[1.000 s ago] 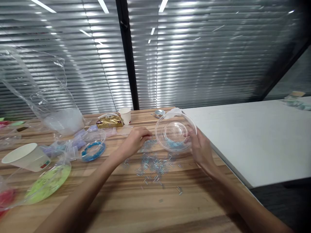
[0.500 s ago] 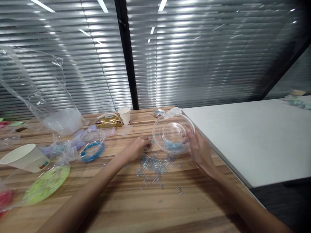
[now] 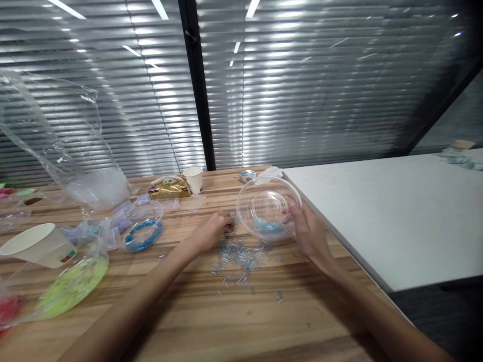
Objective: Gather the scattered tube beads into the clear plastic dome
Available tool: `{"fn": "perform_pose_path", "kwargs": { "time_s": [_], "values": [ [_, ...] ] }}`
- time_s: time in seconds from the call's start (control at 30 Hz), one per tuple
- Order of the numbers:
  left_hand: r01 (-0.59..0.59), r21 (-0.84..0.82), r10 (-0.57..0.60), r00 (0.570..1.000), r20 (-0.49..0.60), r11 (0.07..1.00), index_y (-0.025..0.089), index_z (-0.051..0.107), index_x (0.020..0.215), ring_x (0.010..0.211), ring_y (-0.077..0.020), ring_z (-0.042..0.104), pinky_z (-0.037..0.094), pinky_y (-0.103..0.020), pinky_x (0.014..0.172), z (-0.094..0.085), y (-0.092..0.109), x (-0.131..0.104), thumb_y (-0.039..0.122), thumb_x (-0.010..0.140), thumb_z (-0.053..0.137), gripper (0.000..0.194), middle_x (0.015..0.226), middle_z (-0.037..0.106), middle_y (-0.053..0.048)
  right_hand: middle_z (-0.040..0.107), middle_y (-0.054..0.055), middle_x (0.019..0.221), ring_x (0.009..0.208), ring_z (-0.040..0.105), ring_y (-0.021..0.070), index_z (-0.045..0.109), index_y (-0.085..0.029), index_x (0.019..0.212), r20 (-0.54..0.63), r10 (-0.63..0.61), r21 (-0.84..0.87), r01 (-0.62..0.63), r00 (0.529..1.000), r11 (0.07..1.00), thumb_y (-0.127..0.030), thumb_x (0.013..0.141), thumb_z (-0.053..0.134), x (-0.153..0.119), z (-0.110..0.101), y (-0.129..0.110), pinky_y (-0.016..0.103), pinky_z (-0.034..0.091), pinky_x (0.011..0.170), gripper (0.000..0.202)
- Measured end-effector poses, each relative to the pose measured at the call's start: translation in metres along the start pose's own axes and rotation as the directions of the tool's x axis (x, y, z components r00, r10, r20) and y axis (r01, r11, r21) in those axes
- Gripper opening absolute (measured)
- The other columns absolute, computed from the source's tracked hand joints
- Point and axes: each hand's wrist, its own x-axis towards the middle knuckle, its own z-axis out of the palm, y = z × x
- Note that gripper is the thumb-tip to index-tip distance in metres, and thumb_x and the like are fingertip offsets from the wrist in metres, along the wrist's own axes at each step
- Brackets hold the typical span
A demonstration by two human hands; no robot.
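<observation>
At the far left of the wooden counter (image 3: 158, 322), a white paper cup (image 3: 35, 245) lies tipped on its side beside a clear container of lime-green beads (image 3: 71, 284), with a large crumpled plastic bag (image 3: 75, 151) rising behind them. Further right, a clear bowl ringed with blue beads (image 3: 144, 232) sits among small zip bags, and behind it a gold packet (image 3: 169, 186) lies touching a small upright paper cup (image 3: 194, 179). Near the middle, the person's left hand (image 3: 211, 232) rests low on the counter, its fingers curled together at the near edge of a scatter of small pale blue tube beads (image 3: 239, 259) spread loose over the wood; whether the fingertips pinch any bead is too small to tell. Just to the right, a clear plastic bowl (image 3: 268, 207) is held tilted, its open side facing the camera and its lower rim close above the bead scatter, with a few blue beads gathered in its lower curve. The right hand (image 3: 307, 234) grips the bowl's right rim, fingers closed on its edge. A small round metal tin (image 3: 248, 176) stands behind the bowl. To the right, a white table (image 3: 396, 211) adjoins the counter.
</observation>
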Motion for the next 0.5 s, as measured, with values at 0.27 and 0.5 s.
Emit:
{"fn": "perform_pose_path", "kwargs": {
  "time_s": [0.27,0.5],
  "values": [
    [-0.032,0.048,0.032,0.999,0.005,0.998,0.014,0.060,0.081,0.084,-0.0172,0.054,0.041,-0.025,0.072,0.0007,0.0024,0.0005,0.002,0.080,0.049,0.017,0.087,0.061,-0.006,0.062,0.002,0.066,0.061,0.056,0.0189,0.060,-0.018,0.092,0.006,-0.017,-0.001,0.017,1.000,1.000,-0.054,0.091,0.029,0.0004,0.0005,0.0014,0.028,0.039,0.060,0.047],
    [-0.066,0.163,0.060,0.997,0.041,0.984,0.014,0.059,0.080,0.083,-0.0176,0.055,0.039,-0.024,0.068,0.0003,0.0061,0.0015,0.000,0.081,0.045,0.020,0.088,0.061,-0.006,0.061,0.001,0.067,0.064,0.056,0.0194,0.058,-0.019,0.089,0.020,-0.007,0.015,0.007,1.000,1.000,-0.053,0.091,0.030,-0.0001,0.0006,-0.0003,0.029,0.039,0.062,0.045]
  ]
}}
